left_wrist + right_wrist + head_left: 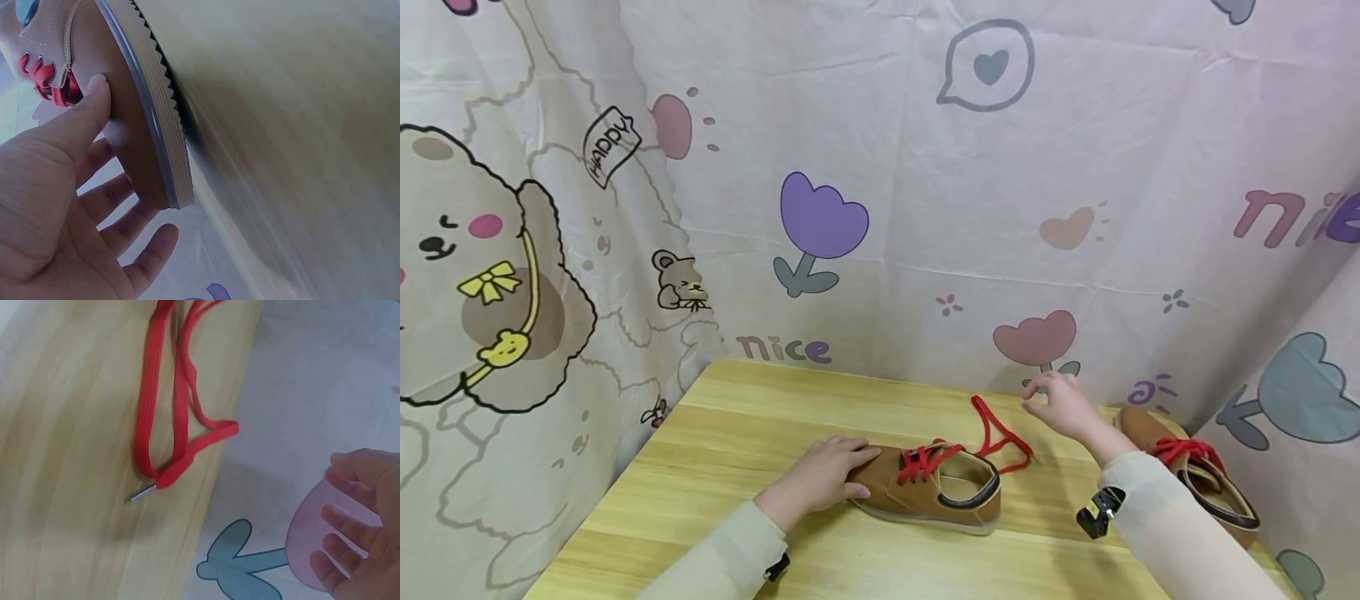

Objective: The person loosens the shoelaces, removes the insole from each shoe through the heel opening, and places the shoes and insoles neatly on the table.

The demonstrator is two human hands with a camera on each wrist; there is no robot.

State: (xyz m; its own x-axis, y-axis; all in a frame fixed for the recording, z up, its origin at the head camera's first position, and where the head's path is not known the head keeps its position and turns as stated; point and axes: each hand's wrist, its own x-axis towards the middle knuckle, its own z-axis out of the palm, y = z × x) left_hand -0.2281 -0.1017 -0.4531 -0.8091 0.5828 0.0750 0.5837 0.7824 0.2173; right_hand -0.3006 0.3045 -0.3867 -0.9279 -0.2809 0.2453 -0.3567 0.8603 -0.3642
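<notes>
A brown shoe (887,487) with red laces through its eyelets lies near the middle of the table, toe to the left. My left hand (823,477) holds it by the toe; in the left wrist view the thumb (87,115) presses one side while the fingers lie behind. From the shoe a loose red shoelace (997,442) trails back over the table. The right wrist view shows its metal tip (142,492). Beyond the lace, my right hand (1063,404) is raised near the table's back edge, fingers loosely bent and holding nothing.
A second brown shoe (1217,492) with tied red laces stands at the table's right edge, beside my right forearm. The wooden table (760,417) meets a printed curtain (887,167) along its back. Each sleeve carries a small black wrist camera (1099,512).
</notes>
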